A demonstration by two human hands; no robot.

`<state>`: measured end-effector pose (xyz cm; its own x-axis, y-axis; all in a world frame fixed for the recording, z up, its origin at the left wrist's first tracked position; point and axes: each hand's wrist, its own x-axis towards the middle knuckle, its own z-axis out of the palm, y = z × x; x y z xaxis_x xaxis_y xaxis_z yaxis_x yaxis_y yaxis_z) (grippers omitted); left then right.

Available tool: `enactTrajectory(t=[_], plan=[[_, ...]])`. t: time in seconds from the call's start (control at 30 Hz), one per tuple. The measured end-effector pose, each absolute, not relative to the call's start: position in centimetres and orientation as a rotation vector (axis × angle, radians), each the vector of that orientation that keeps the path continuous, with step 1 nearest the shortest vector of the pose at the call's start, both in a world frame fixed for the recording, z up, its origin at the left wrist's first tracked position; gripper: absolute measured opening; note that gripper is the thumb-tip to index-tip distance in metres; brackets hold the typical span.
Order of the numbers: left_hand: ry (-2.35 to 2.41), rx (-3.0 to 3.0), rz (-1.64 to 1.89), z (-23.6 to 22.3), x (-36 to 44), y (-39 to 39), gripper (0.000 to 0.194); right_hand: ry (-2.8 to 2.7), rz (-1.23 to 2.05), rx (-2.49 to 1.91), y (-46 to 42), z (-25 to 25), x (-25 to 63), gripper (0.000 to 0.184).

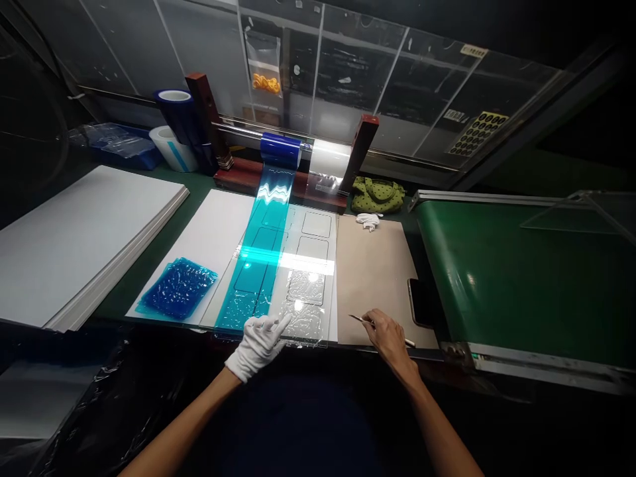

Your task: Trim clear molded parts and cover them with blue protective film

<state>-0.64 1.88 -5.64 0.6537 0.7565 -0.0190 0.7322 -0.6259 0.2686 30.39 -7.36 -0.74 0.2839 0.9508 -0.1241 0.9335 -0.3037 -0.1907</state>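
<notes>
White cotton glove (258, 348) covers the left hand (258, 348), which is open with long fingers at the near edge of the clear film sheet (303, 322), while the bare right hand (390, 339) pinches one craft knife (358, 320) just right of that sheet. If the sheet shifts, the thin blade may slip and cut it or the glove. Right of the sheet lie one tan board (372, 278), one phone (421, 303) and one loose glove (368, 221).

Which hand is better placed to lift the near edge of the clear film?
Left, probably: the gloved left hand is empty at the film's edge; the right hand holds a craft knife.
</notes>
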Motion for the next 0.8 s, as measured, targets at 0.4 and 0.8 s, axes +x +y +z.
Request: enactTrajectory(t=[0.4,0.8], plan=[[1.110,2.512,0.451,0.9,2.5,8.9,0.019,-1.331,0.535,-2.225,-10.5,0.1,27.6,0.022],[1.150,2.231,0.373,5.5,-4.4,24.3,0.042,-1.177,0.532,-2.166,-11.0,-0.1,23.2,0.027]])
